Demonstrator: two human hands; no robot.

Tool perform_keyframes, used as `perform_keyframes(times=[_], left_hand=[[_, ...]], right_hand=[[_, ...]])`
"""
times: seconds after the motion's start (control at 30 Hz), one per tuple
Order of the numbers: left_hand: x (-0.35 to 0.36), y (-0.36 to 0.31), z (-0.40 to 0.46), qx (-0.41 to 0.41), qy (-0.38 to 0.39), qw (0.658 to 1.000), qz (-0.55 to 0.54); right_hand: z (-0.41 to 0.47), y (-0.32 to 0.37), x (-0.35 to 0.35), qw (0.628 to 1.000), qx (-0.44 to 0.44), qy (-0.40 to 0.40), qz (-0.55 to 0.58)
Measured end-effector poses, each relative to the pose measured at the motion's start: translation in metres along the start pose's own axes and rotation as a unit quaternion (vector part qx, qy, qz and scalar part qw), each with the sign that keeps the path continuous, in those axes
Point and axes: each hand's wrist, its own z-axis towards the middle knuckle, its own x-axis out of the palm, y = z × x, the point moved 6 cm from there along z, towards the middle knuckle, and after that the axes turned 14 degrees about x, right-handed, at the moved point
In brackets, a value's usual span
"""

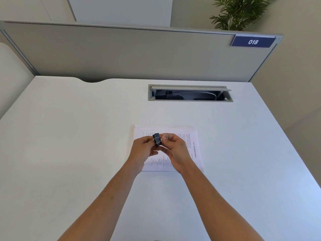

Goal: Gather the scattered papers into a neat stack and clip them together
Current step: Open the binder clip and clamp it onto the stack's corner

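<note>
A stack of printed white papers (194, 136) lies flat on the white desk (69, 136), its edges roughly aligned. Above the stack I hold a black binder clip (157, 140) between both hands. My left hand (143, 150) grips the clip's black body from the left. My right hand (177, 150) pinches one of its silver wire handles from the right. The clip is off the paper, and my hands and forearms cover the middle of the top sheet.
A cable tray opening (190, 94) with its flap raised sits in the desk behind the papers. A grey partition (139, 54) with a blue "018" sign (252, 42) closes the far edge. A potted plant (239, 13) stands beyond it.
</note>
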Motion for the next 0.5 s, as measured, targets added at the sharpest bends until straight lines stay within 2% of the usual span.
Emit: perform_keyframes(times=[0.13,0.33,0.5], left_hand=[[0.002,-0.002,-0.001,0.018,0.013,0.999,0.030],[0.005,-0.004,-0.004,0.044,0.015,0.999,-0.011],[0.003,-0.003,-0.004,0.140,0.001,0.983,0.122]], right_hand=[[0.001,-0.002,-0.007,1.000,-0.009,-0.018,-0.016],[0.002,-0.003,-0.012,1.000,-0.007,-0.008,0.020],[0.002,-0.001,-0.013,1.000,-0.017,0.002,0.015]])
